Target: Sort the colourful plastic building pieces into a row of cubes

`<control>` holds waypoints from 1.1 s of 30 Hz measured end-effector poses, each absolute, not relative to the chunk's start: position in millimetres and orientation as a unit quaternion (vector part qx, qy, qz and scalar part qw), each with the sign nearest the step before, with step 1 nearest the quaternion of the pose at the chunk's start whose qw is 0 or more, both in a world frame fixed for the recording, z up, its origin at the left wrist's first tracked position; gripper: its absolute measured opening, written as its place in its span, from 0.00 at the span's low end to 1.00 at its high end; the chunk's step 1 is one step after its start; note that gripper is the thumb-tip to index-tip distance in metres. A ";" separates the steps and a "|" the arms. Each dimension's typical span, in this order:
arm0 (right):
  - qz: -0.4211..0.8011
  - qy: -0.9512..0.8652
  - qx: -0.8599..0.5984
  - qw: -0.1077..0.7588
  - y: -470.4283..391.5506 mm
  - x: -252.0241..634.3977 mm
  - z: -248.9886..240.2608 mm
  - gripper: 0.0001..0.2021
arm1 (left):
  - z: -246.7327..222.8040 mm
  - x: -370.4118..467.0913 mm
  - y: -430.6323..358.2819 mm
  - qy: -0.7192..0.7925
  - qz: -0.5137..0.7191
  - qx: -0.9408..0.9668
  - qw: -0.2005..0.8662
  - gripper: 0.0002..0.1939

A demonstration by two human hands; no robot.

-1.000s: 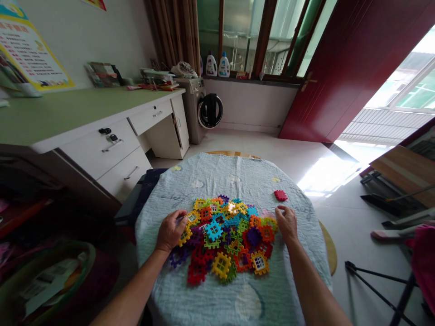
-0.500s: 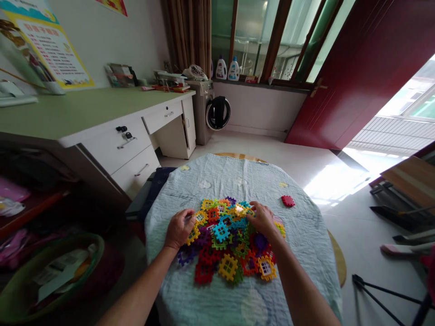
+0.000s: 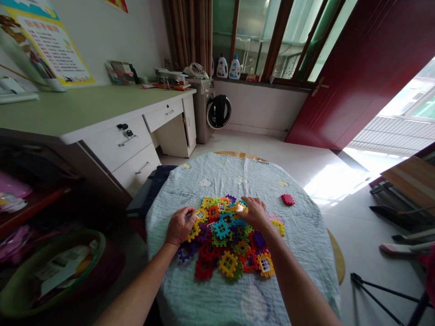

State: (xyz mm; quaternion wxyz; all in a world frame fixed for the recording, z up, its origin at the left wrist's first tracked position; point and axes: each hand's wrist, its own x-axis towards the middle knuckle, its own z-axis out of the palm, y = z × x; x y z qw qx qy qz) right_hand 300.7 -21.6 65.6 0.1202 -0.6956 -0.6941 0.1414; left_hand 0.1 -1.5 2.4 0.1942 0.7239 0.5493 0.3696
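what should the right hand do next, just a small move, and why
Perhaps close the right hand on the glare-lit yellow piece: the hand curves beside that piece on the pile, though whether it grips yet is unclear.

Two hands are reaching in: one left hand (image 3: 181, 225), one right hand (image 3: 253, 212). One heap of plastic pieces (image 3: 221, 230) is lying on one cloth-covered desk (image 3: 234, 174) (overlap is hiding the exact number). At least four yellow pieces (image 3: 228, 264) are showing there. One red piece (image 3: 288, 199) is lying apart. Two white bottles (image 3: 222, 67) are standing behind. Also showing: three drawers (image 3: 112, 140), one washing machine (image 3: 202, 108), one red door (image 3: 340, 68), one basket (image 3: 81, 232).
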 end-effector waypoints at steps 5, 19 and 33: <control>0.161 -0.711 -0.677 0.104 -8.6 287.8 65.1 0.27 | 5.8 1.5 -2.5 0.549 0.373 0.723 0.192 0.14; 0.208 -0.699 -0.647 0.222 -37.5 303.4 63.5 0.17 | 6.0 1.5 -2.9 0.551 0.370 0.722 0.194 0.14; 0.148 -0.620 -0.764 0.101 -40.2 326.2 54.1 0.23 | 6.4 2.0 -2.8 0.552 0.377 0.719 0.190 0.13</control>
